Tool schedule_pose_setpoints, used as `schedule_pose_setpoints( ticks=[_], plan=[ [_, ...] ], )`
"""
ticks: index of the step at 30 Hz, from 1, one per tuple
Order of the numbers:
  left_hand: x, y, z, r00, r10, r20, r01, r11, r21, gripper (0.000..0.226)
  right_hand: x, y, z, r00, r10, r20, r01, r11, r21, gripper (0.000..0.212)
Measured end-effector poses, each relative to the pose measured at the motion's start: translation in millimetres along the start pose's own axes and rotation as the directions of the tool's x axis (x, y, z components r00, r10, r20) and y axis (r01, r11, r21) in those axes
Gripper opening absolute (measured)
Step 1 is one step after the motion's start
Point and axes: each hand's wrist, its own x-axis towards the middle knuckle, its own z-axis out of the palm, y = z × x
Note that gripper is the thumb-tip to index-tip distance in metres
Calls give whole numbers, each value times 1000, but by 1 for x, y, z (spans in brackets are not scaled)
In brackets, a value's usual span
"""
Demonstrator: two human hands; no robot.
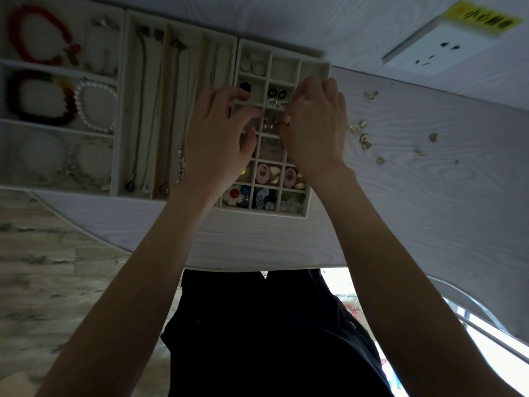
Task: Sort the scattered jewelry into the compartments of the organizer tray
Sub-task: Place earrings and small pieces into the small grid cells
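A cream organizer tray (315, 67) with many small square compartments lies on the white table; several compartments hold earrings and rings. Both hands hover over its middle. My left hand (220, 138) has its fingers curled above the compartments, and its fingertips meet a small white earring piece (275, 104) over a divider. My right hand (315, 130) pinches the same small piece from the right. Scattered gold jewelry pieces (365, 141) lie on the table right of the tray. The hands hide the middle compartments.
A necklace tray (183, 27) adjoins the organizer on the left, and a bracelet tray (57, 65) lies further left with red, dark and pearl bracelets. A white wall socket (438, 53) sits at the back right. The table's front edge (257, 265) is near my body.
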Motion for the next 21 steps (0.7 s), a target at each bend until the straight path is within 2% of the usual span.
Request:
schedule_pose_setpoints(
  ticks=[9, 14, 17, 21],
  plan=[
    [-4, 0, 2, 1000, 8, -5, -8, 1000, -21, 19, -1, 0, -1, 1000, -1, 25, 0, 999, 33, 16],
    [-4, -2, 4, 1000, 28, -1, -28, 1000, -7, 21, -12, 3, 0, 994, 18, -106, 13, 960, 281, 14],
    [-3, 1, 2, 999, 36, 11, -36, 999, 17, 22, -20, 7, 6, 997, -5, -72, 31, 931, 364, 14],
    [-3, 14, -3, 998, 40, 51, -42, 998, 38, 25, -35, 20, -5, 976, 21, -216, 78, 895, 439, 15]
  ],
)
